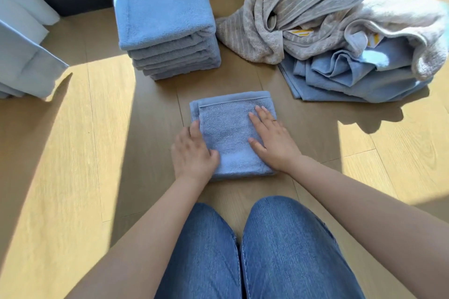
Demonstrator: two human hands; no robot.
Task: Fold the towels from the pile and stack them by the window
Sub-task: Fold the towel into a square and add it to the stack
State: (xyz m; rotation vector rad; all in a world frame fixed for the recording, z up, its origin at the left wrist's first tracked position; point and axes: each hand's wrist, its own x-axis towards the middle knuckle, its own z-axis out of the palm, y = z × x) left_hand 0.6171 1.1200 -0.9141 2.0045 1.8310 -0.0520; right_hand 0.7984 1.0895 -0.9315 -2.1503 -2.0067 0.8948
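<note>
Sunlight is falling across a wooden floor (73,153). A blue towel (226,133) is lying folded square before the knees. The left hand (192,150) is resting flat along its left edge and the right hand (269,138) is pressing it with spread fingers, neither gripping. Several folded towels are standing in a stack (167,31) beyond (near a pale curtain (21,39)). The pile (340,39) is looking sizeable, so much folding probably remains.

Hard sunlight patches across the floor (73,153), sharp shadows, wide-angle bending at edges.
</note>
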